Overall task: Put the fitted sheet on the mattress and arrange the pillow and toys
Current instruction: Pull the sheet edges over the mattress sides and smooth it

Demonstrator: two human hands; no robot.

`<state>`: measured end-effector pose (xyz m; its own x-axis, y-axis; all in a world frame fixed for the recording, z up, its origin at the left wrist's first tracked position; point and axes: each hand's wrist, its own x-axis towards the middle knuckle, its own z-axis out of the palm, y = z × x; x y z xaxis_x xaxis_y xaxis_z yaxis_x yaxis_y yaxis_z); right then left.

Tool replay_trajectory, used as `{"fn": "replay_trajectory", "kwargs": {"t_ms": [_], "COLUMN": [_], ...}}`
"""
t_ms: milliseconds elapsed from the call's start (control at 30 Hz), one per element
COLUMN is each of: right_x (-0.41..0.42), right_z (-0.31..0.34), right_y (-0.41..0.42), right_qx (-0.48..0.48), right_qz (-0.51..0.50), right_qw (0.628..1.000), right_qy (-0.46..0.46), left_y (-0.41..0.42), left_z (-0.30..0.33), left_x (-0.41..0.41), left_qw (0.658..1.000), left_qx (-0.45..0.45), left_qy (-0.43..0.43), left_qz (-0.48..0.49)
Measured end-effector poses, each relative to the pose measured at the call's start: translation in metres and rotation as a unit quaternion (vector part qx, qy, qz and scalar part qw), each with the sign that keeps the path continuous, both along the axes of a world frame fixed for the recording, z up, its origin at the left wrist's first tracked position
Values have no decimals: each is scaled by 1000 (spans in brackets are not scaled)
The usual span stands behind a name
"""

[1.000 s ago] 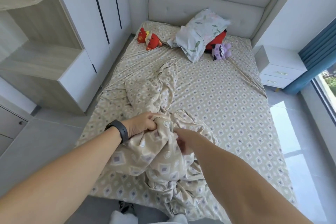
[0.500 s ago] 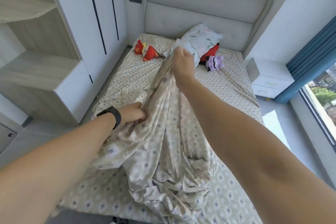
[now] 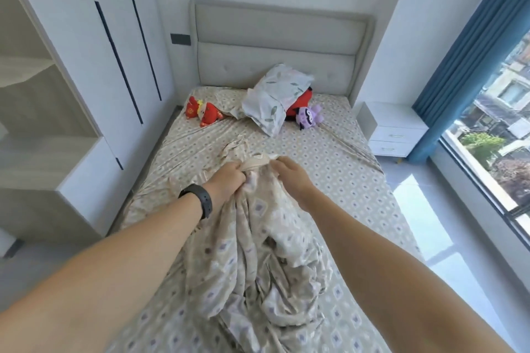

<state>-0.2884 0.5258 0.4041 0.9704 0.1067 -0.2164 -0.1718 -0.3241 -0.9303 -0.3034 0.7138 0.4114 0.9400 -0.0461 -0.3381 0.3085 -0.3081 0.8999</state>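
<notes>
In the head view, both hands meet at the middle of the frame over a bunched sheet (image 3: 258, 252). The left hand (image 3: 228, 180), its wrist in a black band (image 3: 198, 203), grips a gathered edge with curled fingers; the right hand (image 3: 289, 173) pinches the same edge just beside it, fingers bent over the cloth. The edge between them looks like a plain hem, perhaps the elastic one, though I cannot tell for sure. The rest of the sheet lies flat across the bed (image 3: 329, 175) toward the upper part of the frame, where the pillow (image 3: 272, 100) leans on the headboard (image 3: 281, 46) with a red toy (image 3: 205, 112) to its left and a purple toy (image 3: 308, 117) to its right, partly over another red one. To do this step well, I judge the hands should draw apart along the hem to find a corner, keeping hold so that the bunch does not twist, then carry that corner to the near end of the bed. Pulling hard could drag the far end loose or shift the pillow.
</notes>
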Motion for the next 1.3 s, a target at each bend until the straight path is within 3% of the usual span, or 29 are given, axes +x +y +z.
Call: {"fn": "replay_trajectory", "kwargs": {"t_ms": [100, 233, 333, 467, 533, 600, 667, 767, 867, 933, 1000, 1133, 1300], "right_x": [-24, -78, -88, -47, -17, 10, 38, 76, 85, 86, 93, 107, 58], "right_z": [-32, -83, -91, -78, -66, -39, 1, 50, 87, 105, 112, 94, 44], "right_y": [-21, -29, -18, -14, -17, -20, -21, -15, -7, -7, -8, -37, -61], "right_qx": [-7, 11, 56, -60, -10, 99, 203, 313, 344, 359, 345, 300, 126], "right_qz": [23, 41, 86, 58, -7, -82, -134, -150, -161, -165, -201, -235, -91], "right_qw": [999, 996, 990, 996, 998, 989, 966, 934, 923, 917, 917, 924, 981], "right_qy": [34, 79, 97, 40, 58, 78, 88, 84, 64, 44, 24, 36, 120], "left_y": [-32, -63, -75, -72, -62, -50, -43, -51, -60, -62, -57, -51, -55], "left_z": [-7, -7, -1, -1, -2, -10, -28, -59, -78, -76, -71, -62, -38], "left_x": [-7, 0, 5, 8, 8, -3, -18, -35, -25, -7, 18, 50, 49], "left_qw": [986, 936, 952, 963, 973, 968, 919, 842, 773, 781, 812, 880, 944], "left_qx": [-125, -278, -250, -201, -119, 68, 250, 397, 542, 573, 537, 399, 194], "left_qy": [40, 41, -6, -50, -109, -217, -305, -311, -266, -215, -213, -221, -252], "left_qz": [100, 210, 179, 174, 162, 105, -16, -190, -197, -125, -81, -132, -87]}}
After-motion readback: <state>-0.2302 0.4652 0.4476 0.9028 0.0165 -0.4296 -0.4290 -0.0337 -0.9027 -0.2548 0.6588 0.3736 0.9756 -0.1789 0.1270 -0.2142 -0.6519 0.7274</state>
